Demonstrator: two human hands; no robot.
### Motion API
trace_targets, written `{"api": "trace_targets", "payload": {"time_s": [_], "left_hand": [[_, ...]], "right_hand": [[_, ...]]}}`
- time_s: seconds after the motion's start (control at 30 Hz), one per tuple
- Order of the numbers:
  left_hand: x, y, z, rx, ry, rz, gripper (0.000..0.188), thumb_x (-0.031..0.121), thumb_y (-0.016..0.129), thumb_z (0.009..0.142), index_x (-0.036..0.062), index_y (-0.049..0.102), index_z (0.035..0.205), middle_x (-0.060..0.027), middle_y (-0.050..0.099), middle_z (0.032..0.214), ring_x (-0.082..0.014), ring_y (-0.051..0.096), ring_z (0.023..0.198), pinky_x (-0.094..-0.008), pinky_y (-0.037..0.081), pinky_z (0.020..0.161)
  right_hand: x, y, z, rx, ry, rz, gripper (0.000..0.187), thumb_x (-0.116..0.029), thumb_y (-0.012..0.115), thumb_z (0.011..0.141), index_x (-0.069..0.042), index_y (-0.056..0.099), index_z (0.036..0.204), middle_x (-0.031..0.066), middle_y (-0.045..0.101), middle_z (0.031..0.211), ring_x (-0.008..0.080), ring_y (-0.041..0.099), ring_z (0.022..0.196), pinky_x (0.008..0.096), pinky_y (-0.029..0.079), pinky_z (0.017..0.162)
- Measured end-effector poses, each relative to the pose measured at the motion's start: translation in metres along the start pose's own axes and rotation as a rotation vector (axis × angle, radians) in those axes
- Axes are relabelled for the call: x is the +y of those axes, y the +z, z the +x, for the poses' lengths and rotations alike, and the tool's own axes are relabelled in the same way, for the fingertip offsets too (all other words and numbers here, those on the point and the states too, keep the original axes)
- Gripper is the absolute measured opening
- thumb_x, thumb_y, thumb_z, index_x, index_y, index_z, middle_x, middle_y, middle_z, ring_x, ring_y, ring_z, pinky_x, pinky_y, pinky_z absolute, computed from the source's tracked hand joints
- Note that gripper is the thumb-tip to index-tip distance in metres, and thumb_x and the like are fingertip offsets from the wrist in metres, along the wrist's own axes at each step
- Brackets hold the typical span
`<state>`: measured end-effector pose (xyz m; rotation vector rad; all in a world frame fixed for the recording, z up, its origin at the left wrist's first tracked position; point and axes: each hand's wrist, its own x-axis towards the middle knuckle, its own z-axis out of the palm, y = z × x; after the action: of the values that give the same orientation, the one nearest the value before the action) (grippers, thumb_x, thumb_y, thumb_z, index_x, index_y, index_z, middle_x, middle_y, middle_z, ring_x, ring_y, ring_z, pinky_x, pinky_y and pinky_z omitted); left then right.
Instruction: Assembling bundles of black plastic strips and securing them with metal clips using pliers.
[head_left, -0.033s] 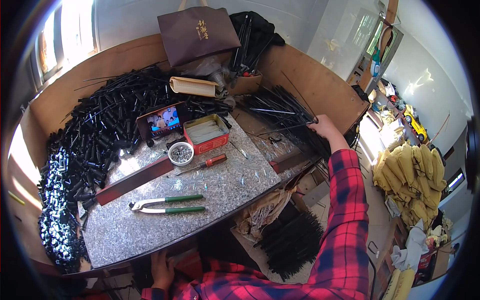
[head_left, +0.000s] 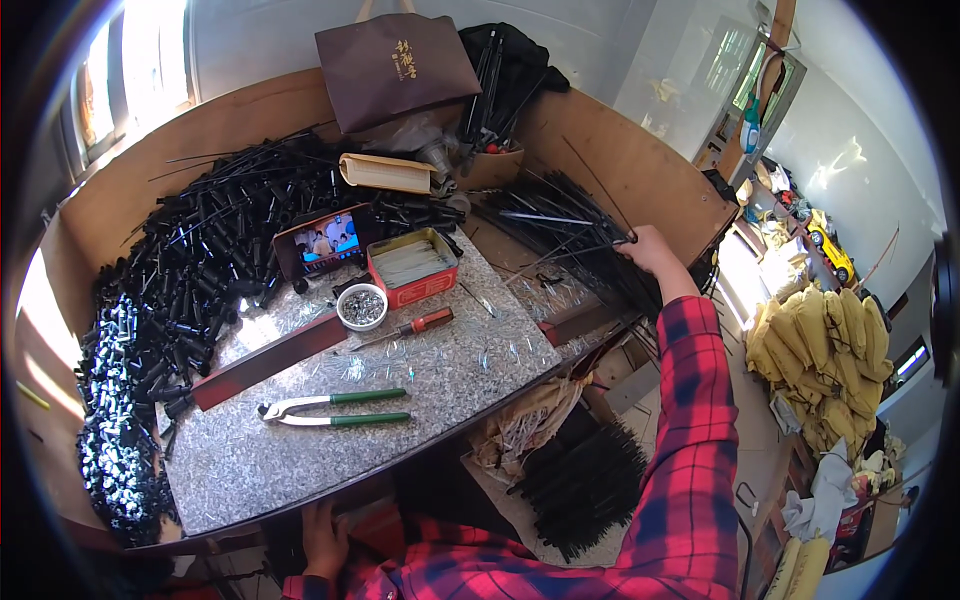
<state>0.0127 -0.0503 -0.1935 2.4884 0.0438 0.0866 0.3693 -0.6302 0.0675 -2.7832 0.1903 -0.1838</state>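
Thin black rods (head_left: pixel 560 225) lie fanned in a loose bundle at the upper right of the table (head_left: pixel 420 380), their tips pointing toward upper left and their near ends gathered under the right hand (head_left: pixel 645 250). That hand reaches out from the red plaid sleeve (head_left: pixel 690 420) and its fingers are closed around the gathered ends of the bundle. The rods look light, stiff and springy, smooth enough to slide past one another, so I judge that a grip on only a few would let the rest splay; taking the whole bunch near its ends, as here, seems the surest hold. The left hand (head_left: pixel 325 540) sits at the bottom edge of the frame below the table rim; whether its fingers hold anything I cannot tell. Green-handled pliers (head_left: pixel 335 408) lie mid-table, well apart from both hands.
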Motion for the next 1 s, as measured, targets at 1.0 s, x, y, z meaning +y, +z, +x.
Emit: {"api": "trace_targets", "payload": {"time_s": [1.0], "left_hand": [[0.141,-0.131,0.035,0.334,0.637,0.01,0.057,0.023,0.079,0.067,0.0009,0.055,0.113,-0.0179,0.054,0.121,-0.0379,0.051,0.111,-0.0461,0.04,0.095]], "right_hand": [[-0.2,-0.071,-0.116,0.469,-0.598,0.035,0.02,-0.013,0.065,0.083,0.001,0.053,0.09,0.0235,0.059,0.082,0.0413,0.057,0.078,0.0417,0.044,0.065]]}}
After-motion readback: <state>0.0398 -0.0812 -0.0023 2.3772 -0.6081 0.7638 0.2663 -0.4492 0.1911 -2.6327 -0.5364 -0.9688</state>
